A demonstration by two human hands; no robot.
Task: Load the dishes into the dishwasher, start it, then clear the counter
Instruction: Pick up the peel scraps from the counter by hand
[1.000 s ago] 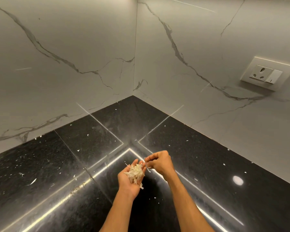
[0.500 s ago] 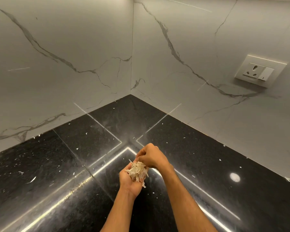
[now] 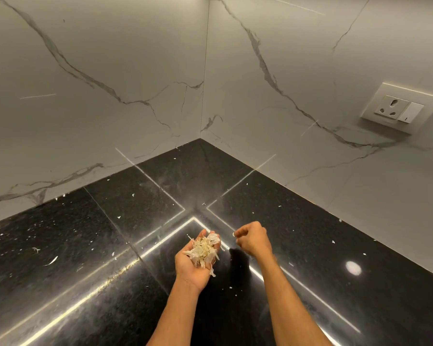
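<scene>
The surface (image 3: 60, 245) is glossy black stone, finely speckled, dotted with white scraps (image 3: 51, 261). The walls (image 3: 85, 58) are pale grey-white marble with dark grey veins. The peels (image 3: 204, 250) are cream and off-white. The socket plate (image 3: 400, 108) is ivory.

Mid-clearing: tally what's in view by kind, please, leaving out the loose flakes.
Bare hands: 2, left hand and right hand
Heap of pale peel scraps, in the left palm: 1
White wall socket-and-switch plate: 1
Black polished stone counter: 1
Total: 5
</scene>
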